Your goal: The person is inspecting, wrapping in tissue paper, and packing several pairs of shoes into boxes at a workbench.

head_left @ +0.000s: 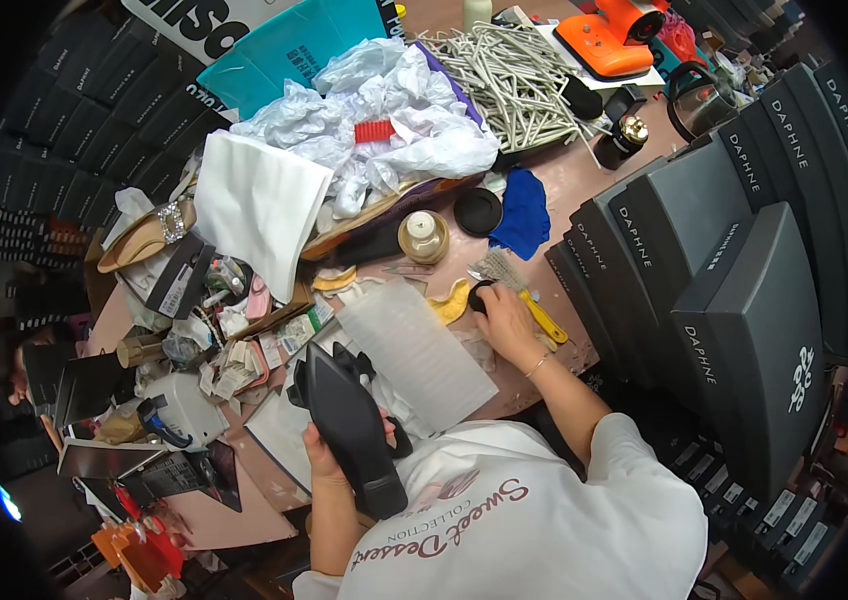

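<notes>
A black pointed shoe (352, 425) with straps is in my left hand (326, 458), held close to my body with its dark sole turned up. The fingers wrap round its side, partly hidden behind it. Over at the right of the table, my right hand (508, 325) has its fingers closed on a small black round object (481, 294), whose kind I cannot make out. Beside that hand lie a yellow-handled brush (544, 318) and a yellow cloth (451, 302). A whitish translucent sheet (414, 355) covers the table between my hands.
Dark grey shoe boxes (744, 340) stack high on the right. Beyond the sheet stand a round bottle (424, 238), a black lid (478, 211) and a blue cloth (522, 215). Crumpled white paper (344, 110) and a pile of pale sticks (509, 80) fill the back. Clutter lines the left.
</notes>
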Tool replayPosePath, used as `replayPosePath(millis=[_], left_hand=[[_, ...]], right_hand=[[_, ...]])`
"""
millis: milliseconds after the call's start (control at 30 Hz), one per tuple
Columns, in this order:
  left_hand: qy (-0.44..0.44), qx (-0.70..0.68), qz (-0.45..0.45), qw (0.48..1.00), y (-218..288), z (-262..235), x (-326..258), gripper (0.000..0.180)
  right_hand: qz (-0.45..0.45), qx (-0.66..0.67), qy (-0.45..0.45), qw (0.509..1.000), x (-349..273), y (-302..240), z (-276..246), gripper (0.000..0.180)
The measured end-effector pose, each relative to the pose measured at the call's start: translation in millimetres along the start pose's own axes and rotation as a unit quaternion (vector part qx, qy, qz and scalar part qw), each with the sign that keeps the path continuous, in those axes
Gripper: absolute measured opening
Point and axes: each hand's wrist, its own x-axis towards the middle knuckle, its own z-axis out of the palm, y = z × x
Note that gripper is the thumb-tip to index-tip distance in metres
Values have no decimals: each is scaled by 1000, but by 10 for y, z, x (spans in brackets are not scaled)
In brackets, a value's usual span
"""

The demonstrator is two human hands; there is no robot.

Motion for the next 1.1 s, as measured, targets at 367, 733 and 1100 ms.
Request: replayPosePath(millis=[367,733,1100], left_hand=[[-32,-30,-42,998,24,-64,253,92],[32,-17,-41,998,56,74,248,97],[16,54,-18,998,-192,-49,-212,97]], right_hand=[[150,369,71,915,214,246,-149,39],[-55,-138,90,985,1259,809,220,36],[-394,216,0,894,-297,-1884,-398,17]])
